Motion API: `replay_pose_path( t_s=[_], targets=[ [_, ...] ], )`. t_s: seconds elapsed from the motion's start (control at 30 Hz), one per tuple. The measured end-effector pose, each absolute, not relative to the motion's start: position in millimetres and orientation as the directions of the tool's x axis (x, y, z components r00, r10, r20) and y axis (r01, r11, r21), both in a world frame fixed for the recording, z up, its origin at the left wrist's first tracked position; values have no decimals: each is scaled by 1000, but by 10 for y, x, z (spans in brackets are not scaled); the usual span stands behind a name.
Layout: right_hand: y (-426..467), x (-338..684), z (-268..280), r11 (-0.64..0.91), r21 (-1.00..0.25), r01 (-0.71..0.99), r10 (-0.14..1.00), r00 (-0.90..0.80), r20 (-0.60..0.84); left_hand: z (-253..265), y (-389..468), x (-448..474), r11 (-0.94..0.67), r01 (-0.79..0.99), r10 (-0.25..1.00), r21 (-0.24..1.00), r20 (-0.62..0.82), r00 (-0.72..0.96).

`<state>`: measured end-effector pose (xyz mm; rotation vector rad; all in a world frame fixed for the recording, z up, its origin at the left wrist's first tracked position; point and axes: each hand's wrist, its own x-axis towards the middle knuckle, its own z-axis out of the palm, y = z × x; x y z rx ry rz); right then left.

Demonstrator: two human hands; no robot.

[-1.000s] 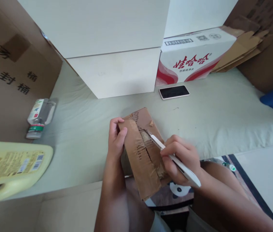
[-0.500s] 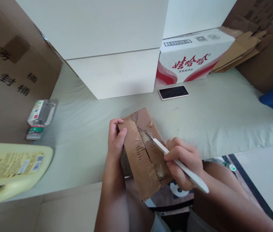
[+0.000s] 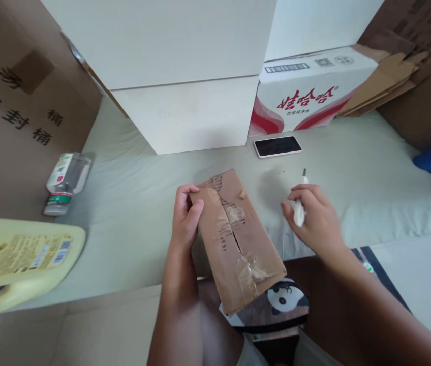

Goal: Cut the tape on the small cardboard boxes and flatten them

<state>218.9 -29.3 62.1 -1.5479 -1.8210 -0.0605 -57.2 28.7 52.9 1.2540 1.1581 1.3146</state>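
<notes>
- Box: in front of the person, at the near edge of the sheet, its near end above the panda print; whether it rests or is held up, cannot tell.
- Long axis: slants from far left to near right; a dark slit runs along it in the top face, between patches of torn tape.
- Left hand: grasping the box at its far left corner, thumb on top; the nearer hand, being in contact; the box extends rightward and toward the body from it.
- Right hand: gripping the knife, apart from the box, which lies to its left; blade points away from the person, not toward the slit.
- Phone: flat on the sheet, beyond the box.
</notes>
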Motion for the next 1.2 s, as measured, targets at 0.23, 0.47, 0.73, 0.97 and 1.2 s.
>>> replay_pose_path(
  t_s=[0.23,0.47,0.73,0.97,1.2],
  targets=[
    [-270,2201,123,150,-296,943,954,-59,295,522,282,-546,-95,-59,994,994,92,-59],
    [-255,2157,133,101,-333,937,981,-39,188,553,277,-538,-84,-76,995,994,80,-58],
    [-634,1939,848,352,-793,498,933,-254,255,570,264,-518,-107,-62,989,992,100,-105],
    [-661,1825,876,354,-827,437,887,-436,149,566,286,-452,-162,-100,966,982,137,-218],
    [-751,1764,1033,433,-698,570,883,-422,203,556,318,-408,-155,-146,958,977,112,-265]
  ],
)
